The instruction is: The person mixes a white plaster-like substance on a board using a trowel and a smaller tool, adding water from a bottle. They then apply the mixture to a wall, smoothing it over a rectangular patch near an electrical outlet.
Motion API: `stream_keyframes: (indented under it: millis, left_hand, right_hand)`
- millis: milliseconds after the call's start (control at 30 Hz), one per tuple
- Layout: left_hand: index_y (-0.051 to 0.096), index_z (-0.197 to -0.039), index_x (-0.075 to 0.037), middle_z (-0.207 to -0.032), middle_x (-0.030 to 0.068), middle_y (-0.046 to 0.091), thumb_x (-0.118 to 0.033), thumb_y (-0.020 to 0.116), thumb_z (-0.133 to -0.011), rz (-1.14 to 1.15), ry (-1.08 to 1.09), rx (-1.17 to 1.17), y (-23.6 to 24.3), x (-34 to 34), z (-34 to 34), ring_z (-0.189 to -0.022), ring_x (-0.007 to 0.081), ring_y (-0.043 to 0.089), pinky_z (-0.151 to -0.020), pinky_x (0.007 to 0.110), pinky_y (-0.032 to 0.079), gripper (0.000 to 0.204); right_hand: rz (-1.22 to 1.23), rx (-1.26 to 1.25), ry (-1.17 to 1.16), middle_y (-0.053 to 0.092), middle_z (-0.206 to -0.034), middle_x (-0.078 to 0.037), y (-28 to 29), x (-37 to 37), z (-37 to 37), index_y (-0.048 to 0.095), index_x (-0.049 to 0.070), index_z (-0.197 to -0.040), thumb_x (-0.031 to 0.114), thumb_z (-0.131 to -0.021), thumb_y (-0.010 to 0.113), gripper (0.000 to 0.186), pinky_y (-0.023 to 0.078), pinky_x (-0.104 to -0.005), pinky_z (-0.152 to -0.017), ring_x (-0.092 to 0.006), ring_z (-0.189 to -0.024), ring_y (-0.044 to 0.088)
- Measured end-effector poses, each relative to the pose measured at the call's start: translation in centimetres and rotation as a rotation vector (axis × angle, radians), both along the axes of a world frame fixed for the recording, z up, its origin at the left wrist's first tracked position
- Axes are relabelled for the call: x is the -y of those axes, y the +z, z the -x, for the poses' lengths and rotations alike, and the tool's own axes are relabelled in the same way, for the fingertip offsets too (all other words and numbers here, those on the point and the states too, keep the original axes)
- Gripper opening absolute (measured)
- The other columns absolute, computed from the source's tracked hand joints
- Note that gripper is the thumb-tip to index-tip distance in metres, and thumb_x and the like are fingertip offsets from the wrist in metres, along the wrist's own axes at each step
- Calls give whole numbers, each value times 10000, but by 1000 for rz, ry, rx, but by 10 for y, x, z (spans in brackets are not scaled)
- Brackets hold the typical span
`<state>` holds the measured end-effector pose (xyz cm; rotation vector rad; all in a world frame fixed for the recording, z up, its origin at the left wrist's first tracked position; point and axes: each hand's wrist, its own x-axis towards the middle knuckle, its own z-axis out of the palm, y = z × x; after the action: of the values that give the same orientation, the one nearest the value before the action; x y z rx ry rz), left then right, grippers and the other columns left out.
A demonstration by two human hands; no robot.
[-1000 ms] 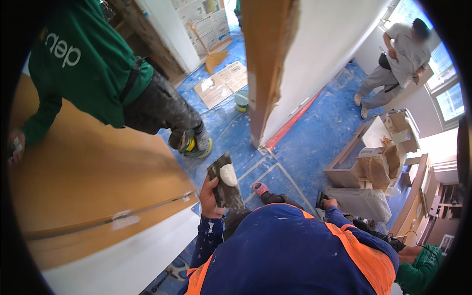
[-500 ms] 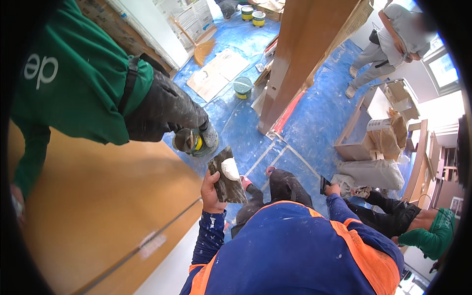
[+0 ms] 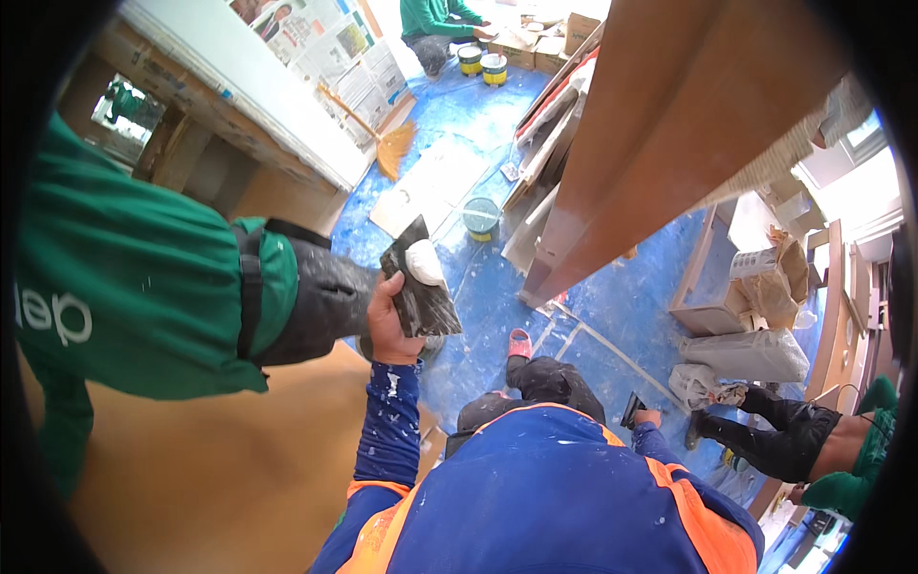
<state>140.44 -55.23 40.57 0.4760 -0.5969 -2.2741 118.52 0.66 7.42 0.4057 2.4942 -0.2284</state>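
My left hand (image 3: 390, 327) grips the edge of a dark, smeared rectangular plasterer's board (image 3: 430, 311), thumb on its top face. A mound of white putty (image 3: 423, 263) sits on the upper part of this board. Lower down at my right side, my right hand (image 3: 648, 418) is closed around a putty knife (image 3: 631, 409) with a dark blade; most of its handle is hidden in my fist. The knife touches nothing that I can see. Just left of my board hand stands a person in a green shirt (image 3: 153, 277), leaning to the left.
Blue sheeting (image 3: 464, 368) covers the floor. Ahead stand a tall brown door frame (image 3: 612, 163), a bucket (image 3: 481, 218), a broom (image 3: 393, 148) and cardboard (image 3: 402, 206). Orange-brown panelling (image 3: 220, 469) lies to the left. Boxes (image 3: 765, 277) and another person in green (image 3: 841, 450) are at the right.
I have stepped forward, so the door frame looks nearer. My left hand with the board has shifted slightly up and left in view. Both hands keep their holds. A kneeling person now shows far ahead.
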Motion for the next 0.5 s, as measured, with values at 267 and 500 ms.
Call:
stream_keyframes:
  millis: [267, 500]
  left_hand:
    - [507, -1402, -7, -1316, 154, 648, -136, 525, -991, 102, 129, -22, 30, 106, 67, -1148, 294, 675, -998, 443, 552, 430]
    - [597, -1290, 2, -1209, 141, 703, -143, 559, -983, 60, 297, -59, 8, 192, 145, -1072, 283, 707, -966, 424, 567, 341]
  right_hand:
    - [-73, -33, 158, 747, -1069, -207, 21, 57, 25, 770, 68, -1108, 280, -775, 672, 407, 545, -441, -938, -382, -1064, 704]
    - [-38, -100, 57, 764, -961, -182, 82, 74, 57, 767, 38, -1058, 304, -799, 708, 376, 576, -432, -851, -341, -910, 743]
